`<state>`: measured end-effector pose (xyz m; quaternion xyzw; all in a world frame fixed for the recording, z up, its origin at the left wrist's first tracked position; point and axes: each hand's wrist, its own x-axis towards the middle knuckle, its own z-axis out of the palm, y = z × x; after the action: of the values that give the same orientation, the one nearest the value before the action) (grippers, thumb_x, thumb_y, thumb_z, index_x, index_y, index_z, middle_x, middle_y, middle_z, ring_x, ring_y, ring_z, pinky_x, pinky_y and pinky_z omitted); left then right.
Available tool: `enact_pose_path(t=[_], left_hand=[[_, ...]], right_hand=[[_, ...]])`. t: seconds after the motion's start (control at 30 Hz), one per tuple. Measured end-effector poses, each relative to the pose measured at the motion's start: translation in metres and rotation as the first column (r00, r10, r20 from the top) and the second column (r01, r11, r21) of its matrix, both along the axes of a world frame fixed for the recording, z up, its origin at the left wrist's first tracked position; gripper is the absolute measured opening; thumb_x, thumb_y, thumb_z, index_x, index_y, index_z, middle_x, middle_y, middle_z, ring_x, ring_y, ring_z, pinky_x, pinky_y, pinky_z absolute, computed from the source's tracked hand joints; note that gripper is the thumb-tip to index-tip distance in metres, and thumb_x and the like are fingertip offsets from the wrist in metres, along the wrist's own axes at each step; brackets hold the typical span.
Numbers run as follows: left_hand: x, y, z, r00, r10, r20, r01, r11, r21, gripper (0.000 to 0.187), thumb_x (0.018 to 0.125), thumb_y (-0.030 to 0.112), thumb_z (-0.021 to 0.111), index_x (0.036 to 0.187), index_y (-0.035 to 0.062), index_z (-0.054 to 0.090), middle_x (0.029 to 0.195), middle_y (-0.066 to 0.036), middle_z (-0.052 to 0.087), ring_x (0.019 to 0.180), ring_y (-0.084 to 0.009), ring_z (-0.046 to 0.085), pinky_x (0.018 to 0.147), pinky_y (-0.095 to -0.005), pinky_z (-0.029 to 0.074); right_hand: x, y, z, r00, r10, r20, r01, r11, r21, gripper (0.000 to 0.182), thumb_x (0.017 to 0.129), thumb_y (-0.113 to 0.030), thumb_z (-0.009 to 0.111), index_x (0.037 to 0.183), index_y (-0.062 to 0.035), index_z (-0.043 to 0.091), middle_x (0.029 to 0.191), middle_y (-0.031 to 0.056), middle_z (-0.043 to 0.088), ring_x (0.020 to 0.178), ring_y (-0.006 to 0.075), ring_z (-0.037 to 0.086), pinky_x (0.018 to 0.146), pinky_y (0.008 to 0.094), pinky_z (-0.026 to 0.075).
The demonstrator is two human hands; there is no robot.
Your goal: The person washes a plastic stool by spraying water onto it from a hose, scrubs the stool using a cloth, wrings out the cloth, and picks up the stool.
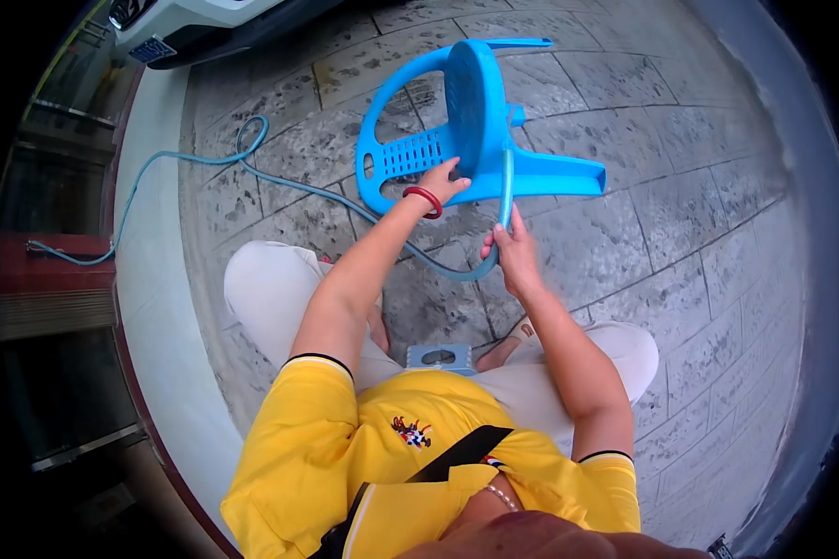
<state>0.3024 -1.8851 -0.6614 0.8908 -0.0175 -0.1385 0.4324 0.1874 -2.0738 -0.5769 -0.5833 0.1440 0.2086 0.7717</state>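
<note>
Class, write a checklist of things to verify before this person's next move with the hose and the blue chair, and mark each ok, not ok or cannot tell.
1. Left hand steadies the blue chair lying on its side: ok.
2. Right hand grips the hose near its end: ok.
3. Hose end points at the chair: ok.
4. Water is running: cannot tell.
5. Hose runs unkinked across the paving: cannot tell; one loop shows.
6. Small stool under the person sits stable: cannot tell.
</note>
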Motion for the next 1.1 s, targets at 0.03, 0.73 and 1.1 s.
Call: enact_pose_path(t=[0.03, 0.73, 1.1], left_hand=[[-0.015, 0.005, -0.001, 1.0, 0.017, -0.009, -0.017, 0.999, 0.03, 0.057, 0.078, 0.03, 0.064, 0.124, 0.0042, 0.043, 0.119, -0.018, 0.05, 0.109, -0.0284, 0.05, 0.091, -0.0353, 0.041], [-0.123, 0.043, 0.121, 0.762, 0.36, -0.538, -0.601, 0.704, -0.38, 0.032, 0.092, 0.032, 0.042, 0.102, 0.0029, 0.051, 0.067, -0.005, 0.053, 0.051, -0.013, 0.049, 0.048, -0.0282, 0.043], [-0.132, 0.046, 0.139, 0.85, 0.212, -0.482, -0.468, 0.724, -0.506, 0.031, 0.093, 0.03, 0.039, 0.098, 0.0023, 0.051, 0.066, -0.004, 0.052, 0.054, -0.0118, 0.049, 0.052, -0.0257, 0.043]], right_hand=[[-0.005, 0.006, 0.001, 0.999, 0.022, -0.027, -0.022, 1.0, -0.009, 0.055, 0.09, -0.008, 0.039, 0.14, -0.0145, 0.016, 0.072, 0.0054, 0.051, 0.059, 0.0128, 0.052, 0.053, 0.0256, 0.044], [0.101, 0.093, -0.004, 0.993, 0.118, -0.018, -0.101, 0.91, 0.402, 0.024, 0.093, -0.019, 0.04, 0.111, -0.0037, 0.039, 0.094, 0.0182, 0.056, 0.085, 0.0282, 0.06, 0.069, 0.0357, 0.053], [0.194, 0.135, -0.023, 0.966, -0.14, -0.216, 0.24, 0.798, 0.554, 0.028, 0.092, -0.021, 0.039, 0.104, 0.0037, 0.044, 0.091, 0.017, 0.052, 0.085, 0.0296, 0.056, 0.074, 0.0391, 0.053]])
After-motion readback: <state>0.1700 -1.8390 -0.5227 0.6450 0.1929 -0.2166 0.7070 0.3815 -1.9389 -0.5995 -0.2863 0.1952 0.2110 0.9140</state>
